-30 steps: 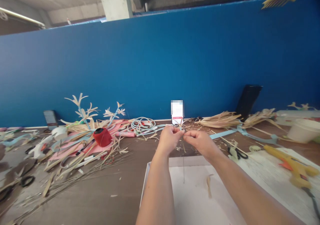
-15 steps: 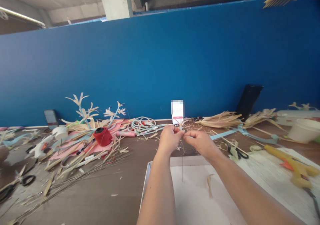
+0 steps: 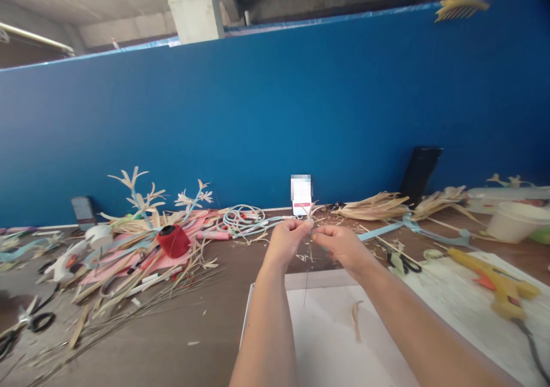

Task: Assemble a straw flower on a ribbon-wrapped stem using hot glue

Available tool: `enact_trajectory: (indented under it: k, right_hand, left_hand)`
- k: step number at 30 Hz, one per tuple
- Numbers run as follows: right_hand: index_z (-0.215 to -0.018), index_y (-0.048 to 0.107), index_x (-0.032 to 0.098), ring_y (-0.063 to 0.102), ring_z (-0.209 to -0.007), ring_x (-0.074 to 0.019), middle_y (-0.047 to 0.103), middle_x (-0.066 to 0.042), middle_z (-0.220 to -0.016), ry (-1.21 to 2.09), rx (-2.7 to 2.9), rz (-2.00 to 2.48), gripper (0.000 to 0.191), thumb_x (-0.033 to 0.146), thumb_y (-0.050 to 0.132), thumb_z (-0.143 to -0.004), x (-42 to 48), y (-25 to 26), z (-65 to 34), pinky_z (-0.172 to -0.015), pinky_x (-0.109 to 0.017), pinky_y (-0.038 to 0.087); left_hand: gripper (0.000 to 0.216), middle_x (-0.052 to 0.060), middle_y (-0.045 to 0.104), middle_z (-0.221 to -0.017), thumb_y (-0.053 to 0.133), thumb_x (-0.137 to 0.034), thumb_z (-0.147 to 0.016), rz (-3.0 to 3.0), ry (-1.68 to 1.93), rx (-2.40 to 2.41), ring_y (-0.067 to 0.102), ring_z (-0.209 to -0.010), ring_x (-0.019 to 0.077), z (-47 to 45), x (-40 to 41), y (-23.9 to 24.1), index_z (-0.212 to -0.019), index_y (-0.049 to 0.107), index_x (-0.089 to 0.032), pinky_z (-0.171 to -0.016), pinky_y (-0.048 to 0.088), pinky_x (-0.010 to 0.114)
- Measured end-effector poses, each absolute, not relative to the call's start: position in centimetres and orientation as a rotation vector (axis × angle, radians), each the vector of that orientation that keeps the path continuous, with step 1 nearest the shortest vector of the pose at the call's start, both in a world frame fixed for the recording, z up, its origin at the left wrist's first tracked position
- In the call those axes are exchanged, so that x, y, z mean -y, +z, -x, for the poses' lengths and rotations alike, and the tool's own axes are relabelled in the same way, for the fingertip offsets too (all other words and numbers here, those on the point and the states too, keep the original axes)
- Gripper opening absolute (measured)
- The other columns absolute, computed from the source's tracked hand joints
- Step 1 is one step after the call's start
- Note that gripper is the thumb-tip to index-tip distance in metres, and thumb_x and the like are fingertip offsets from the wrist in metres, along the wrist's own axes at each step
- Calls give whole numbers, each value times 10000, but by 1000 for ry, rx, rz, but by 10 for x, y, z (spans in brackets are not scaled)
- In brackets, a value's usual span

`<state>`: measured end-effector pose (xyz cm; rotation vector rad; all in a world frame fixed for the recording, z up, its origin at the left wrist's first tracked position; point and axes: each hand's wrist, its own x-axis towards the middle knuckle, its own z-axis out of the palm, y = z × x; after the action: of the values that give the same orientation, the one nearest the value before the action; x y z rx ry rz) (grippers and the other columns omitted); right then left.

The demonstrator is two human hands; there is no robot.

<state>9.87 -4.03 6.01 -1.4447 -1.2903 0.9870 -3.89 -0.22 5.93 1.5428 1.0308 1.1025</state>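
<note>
Beyond the far edge of the white, shallow box, I see the left hand pinching a pale, straw-petalled flower on a thin stem; the right hand sits narrowed beside it, its grip unclear. Left of the box, brown tabletop lies open; a yellow glue gun crowds the right.

Glue gun and scissors mark a craft workshop.
</note>
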Motion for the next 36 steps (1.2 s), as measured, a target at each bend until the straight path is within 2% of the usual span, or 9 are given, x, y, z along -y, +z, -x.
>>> enact_trajectory:
  k: [3,5,10,16,20,23,30,36]
  right_hand:
    - [-808,672,186,387,-564,-92,550,9,-676,1089,1205,1386,321,444,631,-623,39,59,-101,-495,-212,296]
    - [-783,664,185,389,-581,-88,560,3,-719,1140,1195,1331,307,447,633,-626,39,59,-102,-491,-201,283]
    - [-777,646,159,346,-535,-77,531,-10,-682,1164,1214,1273,312,438,619,-640,40,61,-104,-456,-194,234]
    - [-694,642,172,303,-461,-81,383,55,-469,1009,1270,1409,259,421,608,-631,42,64,-101,-448,-219,243]
    - [-640,652,178,356,-484,-94,438,48,-472,782,1370,1474,234,403,591,-644,43,66,-102,-484,-232,273]
    - [-632,653,171,386,-496,-104,485,36,-496,696,1410,1485,237,396,581,-648,44,68,-101,-488,-234,282]
    - [-702,672,168,415,-511,-115,531,20,-542,647,1473,1414,258,391,543,-682,46,68,-96,-490,-232,303]
    - [-681,649,175,390,-502,-107,495,32,-523,665,1485,1432,226,372,538,-689,45,67,-95,-482,-227,293]
  left_hand:
    - [502,-11,471,-590,488,-585,-721,-1446,1043,-925,354,-528,75,41,1,55,-793,652,-117,-497,265,208]
    - [488,-10,468,-607,517,-567,-713,-1419,1002,-868,356,-544,74,41,0,53,-850,660,-121,-498,263,199]
    - [428,-16,487,-598,633,-476,-658,-1376,982,-758,338,-522,62,40,2,54,-919,672,-140,-501,249,200]
    - [327,25,610,-721,679,-407,-627,-1377,1076,-843,442,-581,83,40,4,59,-832,695,-152,-591,331,227]
    - [262,53,632,-820,661,-371,-649,-1482,1121,-946,528,-740,141,39,5,63,-776,693,-143,-702,373,252]
    - [245,55,642,-823,641,-360,-662,-1537,1132,-1001,543,-787,160,39,7,66,-758,687,-139,-731,378,261]
    - [280,27,619,-688,638,-400,-644,-1500,1154,-1050,502,-640,126,38,5,64,-721,652,-131,-619,359,236]
    - [276,5,585,-641,648,-404,-636,-1476,1143,-1074,460,-592,102,38,4,62,-701,632,-136,-592,337,230]
